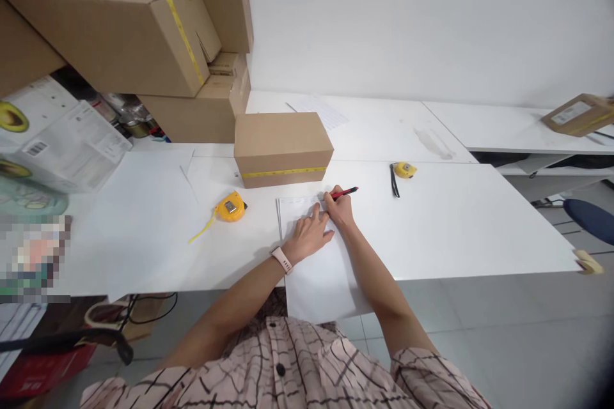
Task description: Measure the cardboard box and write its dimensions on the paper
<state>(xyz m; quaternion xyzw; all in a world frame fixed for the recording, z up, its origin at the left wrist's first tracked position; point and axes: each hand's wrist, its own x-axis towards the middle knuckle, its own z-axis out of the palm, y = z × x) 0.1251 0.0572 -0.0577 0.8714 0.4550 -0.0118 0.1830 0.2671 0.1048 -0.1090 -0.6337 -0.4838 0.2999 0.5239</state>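
My right hand [339, 208] is closed around a red and black pen [346, 192], its tip low over the top of a white sheet of paper [316, 281]. Flat on the same sheet lies my left hand [309, 233], fingers stretched out close beside the right one. Faint marks run along the sheet's top edge, too small to read. The paper hangs past the table's front edge. Just behind it sits a closed cardboard box [283, 140] with yellow tape along its front. Left of the paper is a yellow tape measure [231, 208] with some blade out.
A second tape measure [405, 170] with a black strap lies to the right. Stacked cardboard boxes [119, 38] rise at the back left. White paper [144, 223] covers the table's left part. Behind the box lies a printed sheet [321, 108]; another box [575, 116] stands far right.
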